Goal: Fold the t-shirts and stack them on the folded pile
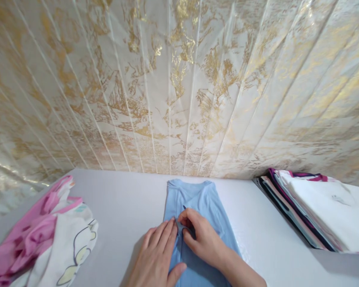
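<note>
On the surface (119, 199), a garment (214, 211) lies at lower centre, between a clothes heap (43, 239) at lower left and a clothes stack (326, 215) at lower right, with a backdrop (179, 87) behind across the top.

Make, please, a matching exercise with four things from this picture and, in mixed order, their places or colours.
1. Blue shirt
2. Folded stack
3. Crumpled clothes
4. Backdrop

A. pale, gold patterns
B. picture's right side, white on top
C. under the left hand and the right hand
D. picture's left side, pink and white

Pairs: 1-C, 2-B, 3-D, 4-A
</note>
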`<state>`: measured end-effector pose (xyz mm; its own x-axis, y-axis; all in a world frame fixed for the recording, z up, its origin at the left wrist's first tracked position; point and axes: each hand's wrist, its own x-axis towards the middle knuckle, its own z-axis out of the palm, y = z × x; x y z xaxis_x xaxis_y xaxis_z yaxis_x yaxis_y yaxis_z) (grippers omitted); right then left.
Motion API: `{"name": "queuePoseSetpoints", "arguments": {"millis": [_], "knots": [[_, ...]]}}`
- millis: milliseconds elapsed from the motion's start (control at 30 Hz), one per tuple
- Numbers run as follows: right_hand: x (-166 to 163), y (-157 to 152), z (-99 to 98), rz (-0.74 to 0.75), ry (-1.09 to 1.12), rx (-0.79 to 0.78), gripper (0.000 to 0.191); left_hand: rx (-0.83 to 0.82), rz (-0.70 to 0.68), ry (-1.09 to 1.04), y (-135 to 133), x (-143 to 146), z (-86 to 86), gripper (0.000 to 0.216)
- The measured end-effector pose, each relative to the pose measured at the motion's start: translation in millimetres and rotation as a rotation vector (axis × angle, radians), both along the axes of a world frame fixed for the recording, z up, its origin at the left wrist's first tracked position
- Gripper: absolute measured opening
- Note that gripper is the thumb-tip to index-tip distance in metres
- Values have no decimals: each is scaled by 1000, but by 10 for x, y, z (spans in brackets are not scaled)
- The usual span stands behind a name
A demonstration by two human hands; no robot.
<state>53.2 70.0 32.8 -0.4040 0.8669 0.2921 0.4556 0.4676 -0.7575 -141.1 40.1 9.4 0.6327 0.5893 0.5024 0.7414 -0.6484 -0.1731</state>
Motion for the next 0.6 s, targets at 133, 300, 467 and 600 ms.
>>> {"name": "queuePoseSetpoints", "arguments": {"millis": [133, 300, 467, 600], "knots": [[2, -5, 9, -12, -6, 13, 34, 2, 4, 32, 20, -15, 10, 56], [-2, -8, 16, -14, 9, 41, 36, -86, 26, 85, 18, 10, 47, 53], [-10, -11, 10, -5, -20, 66, 34, 17, 112, 85, -120, 43, -23, 60], [-14, 4, 1, -5, -25, 67, 32, 61, 112, 50, -242, 61, -44, 54]]}}
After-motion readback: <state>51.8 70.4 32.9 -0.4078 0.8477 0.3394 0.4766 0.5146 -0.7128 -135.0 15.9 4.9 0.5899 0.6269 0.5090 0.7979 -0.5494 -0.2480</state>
